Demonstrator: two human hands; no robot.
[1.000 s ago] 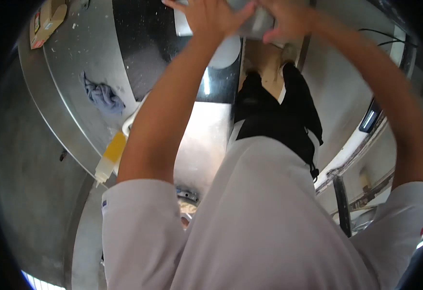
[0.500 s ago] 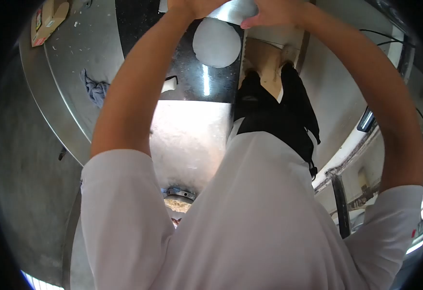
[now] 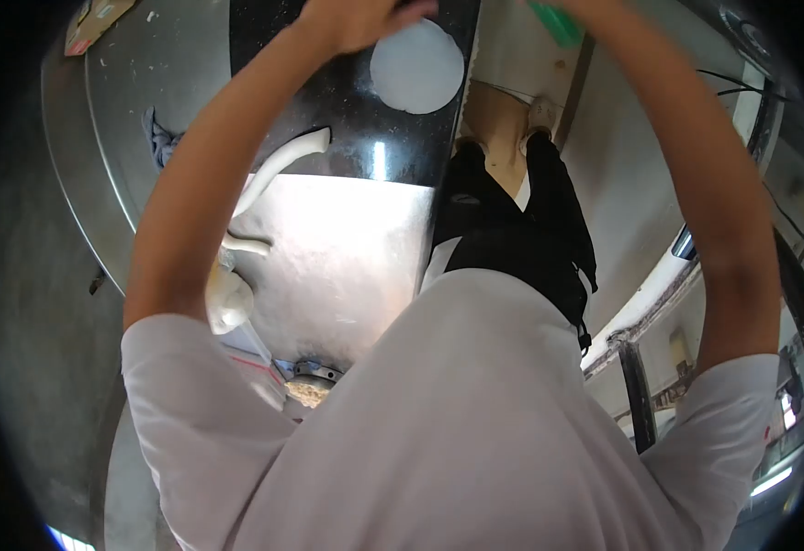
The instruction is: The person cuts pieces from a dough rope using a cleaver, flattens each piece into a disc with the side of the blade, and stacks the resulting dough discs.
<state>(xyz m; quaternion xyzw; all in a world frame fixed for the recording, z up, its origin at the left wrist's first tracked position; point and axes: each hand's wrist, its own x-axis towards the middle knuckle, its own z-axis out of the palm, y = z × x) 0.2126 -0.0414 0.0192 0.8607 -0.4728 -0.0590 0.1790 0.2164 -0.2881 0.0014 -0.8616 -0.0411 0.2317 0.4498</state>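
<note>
A flat, round white disc (image 3: 417, 66), looking like a rolled-out sheet of dough, lies on the black worktop (image 3: 351, 115). My left hand (image 3: 356, 20) is over the disc's upper left side, fingers partly stretched toward the right and nothing visible in them. At the top edge, right of the worktop, my right hand (image 3: 585, 7) is largely cut off by the frame. A green object (image 3: 558, 25) sticks out below it, seemingly in its grip; its kind cannot be made out.
White dough-like strips (image 3: 282, 168) lie by my left forearm on the shiny metal surface (image 3: 347, 248). Nearby are a rounded white lump (image 3: 230, 303) and a metal bowl of crumbly filling (image 3: 308, 390). A grey cloth (image 3: 158, 138) and a cardboard box (image 3: 94, 26) are left.
My hands have moved apart, the left leftward and the right rightward off the worktop. The green object has come into view. White strips and the lump now show beside my left arm.
</note>
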